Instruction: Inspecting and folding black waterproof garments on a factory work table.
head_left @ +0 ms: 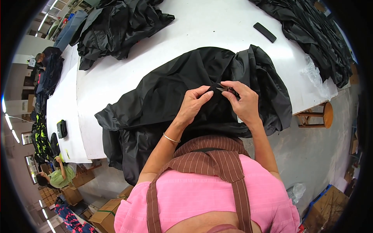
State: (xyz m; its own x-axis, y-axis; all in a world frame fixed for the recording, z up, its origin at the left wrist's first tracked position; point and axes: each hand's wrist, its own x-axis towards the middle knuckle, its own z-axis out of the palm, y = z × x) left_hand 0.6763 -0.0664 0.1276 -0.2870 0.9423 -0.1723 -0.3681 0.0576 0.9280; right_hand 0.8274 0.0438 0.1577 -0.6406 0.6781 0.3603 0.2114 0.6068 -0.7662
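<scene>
Trimming looks to be the step in hand: a black garment (163,97) lies bunched on the white tabletop (116,81), draped over its near edge. The left hand (192,104) pinches a fold of the cloth between thumb and fingers, closed on it. The right hand (244,101) is curled around small thread snips (227,89), their tips at the fold; whether the blades are apart is hard to tell. Next, I judge, the fold needs holding taut and the snips kept clear of the cloth.
</scene>
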